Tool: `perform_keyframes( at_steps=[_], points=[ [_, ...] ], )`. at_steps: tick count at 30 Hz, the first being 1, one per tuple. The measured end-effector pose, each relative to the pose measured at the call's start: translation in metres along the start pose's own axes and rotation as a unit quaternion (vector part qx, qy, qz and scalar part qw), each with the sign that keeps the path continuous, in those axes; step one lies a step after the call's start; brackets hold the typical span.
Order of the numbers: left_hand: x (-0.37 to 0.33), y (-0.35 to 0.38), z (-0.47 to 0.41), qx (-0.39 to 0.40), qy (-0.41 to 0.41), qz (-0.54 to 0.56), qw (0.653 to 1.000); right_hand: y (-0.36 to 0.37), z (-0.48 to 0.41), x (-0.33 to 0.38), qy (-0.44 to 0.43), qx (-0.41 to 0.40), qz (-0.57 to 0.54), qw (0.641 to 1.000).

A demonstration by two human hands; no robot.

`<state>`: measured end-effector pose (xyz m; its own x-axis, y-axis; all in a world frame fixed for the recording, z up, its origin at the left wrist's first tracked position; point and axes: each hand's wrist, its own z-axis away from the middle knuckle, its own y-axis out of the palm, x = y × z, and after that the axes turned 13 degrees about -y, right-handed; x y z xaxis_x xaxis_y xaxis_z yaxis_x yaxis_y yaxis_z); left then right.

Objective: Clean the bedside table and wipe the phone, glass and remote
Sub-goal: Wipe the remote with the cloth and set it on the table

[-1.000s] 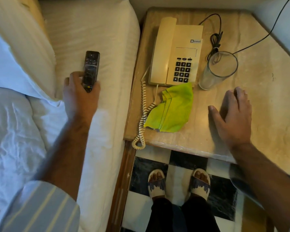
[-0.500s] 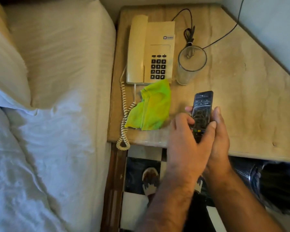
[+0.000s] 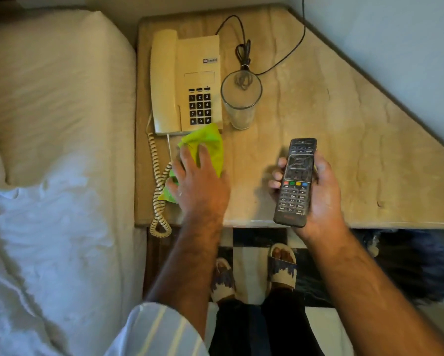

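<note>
The black remote [image 3: 295,182] is gripped in my right hand [image 3: 318,194], held over the front edge of the beige stone bedside table [image 3: 331,140], buttons facing up. My left hand [image 3: 199,183] lies flat on the green cloth [image 3: 208,145], fingers spread over it, on the table's front left. Behind the cloth sits the cream corded phone [image 3: 186,83] with its handset on the cradle. The empty clear glass [image 3: 241,98] stands upright just right of the phone.
The phone's coiled cord [image 3: 159,186] hangs over the table's front left corner. A black cable [image 3: 244,52] runs along the back of the table toward the wall. The bed [image 3: 56,124] with white sheets borders the table's left side. My sandalled feet stand on checkered floor below.
The remote went from my left hand at the bed to both hands over the table, and now rests in my right hand alone. My left hand moved left onto the green cloth.
</note>
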<state>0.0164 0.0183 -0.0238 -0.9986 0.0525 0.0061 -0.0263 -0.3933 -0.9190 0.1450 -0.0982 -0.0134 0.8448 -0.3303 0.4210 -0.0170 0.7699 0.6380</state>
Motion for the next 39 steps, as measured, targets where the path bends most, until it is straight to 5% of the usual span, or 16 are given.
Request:
perform_keyframes(
  at_steps=[6, 11, 13, 16, 23, 28, 34, 39],
  points=[
    [0.018, 0.002, -0.006, 0.013, 0.054, 0.143, 0.988, -0.007, 0.009, 0.002, 0.012, -0.008, 0.050, 0.999],
    [-0.012, -0.007, 0.041, 0.064, 0.110, 0.316, 0.940, -0.006, 0.034, -0.028, -0.013, 0.059, 0.248, 0.967],
    [-0.031, -0.009, 0.045, 0.106, 0.099, 0.320, 0.936, -0.004, 0.045, -0.042, -0.014, 0.094, 0.249, 0.964],
    [-0.039, -0.010, 0.054, 0.142, 0.106, 0.287, 0.941, 0.002, 0.042, -0.040, -0.025, 0.041, 0.197, 0.979],
    [0.014, -0.007, 0.128, 0.191, 0.149, 0.373, 0.896, 0.012, 0.007, -0.014, 0.000, -0.071, 0.154, 0.986],
    [-0.008, -0.007, 0.101, 0.143, 0.139, 0.349, 0.916, 0.005, 0.028, -0.029, -0.012, -0.058, 0.170, 0.984],
    [-0.058, -0.004, 0.031, 0.172, 0.072, 0.335, 0.923, 0.003, 0.048, -0.055, -0.062, -0.022, 0.210, 0.975],
    [-0.042, -0.006, 0.061, 0.227, 0.082, 0.389, 0.889, 0.003, 0.026, -0.038, -0.109, -0.029, 0.242, 0.964]
  ],
)
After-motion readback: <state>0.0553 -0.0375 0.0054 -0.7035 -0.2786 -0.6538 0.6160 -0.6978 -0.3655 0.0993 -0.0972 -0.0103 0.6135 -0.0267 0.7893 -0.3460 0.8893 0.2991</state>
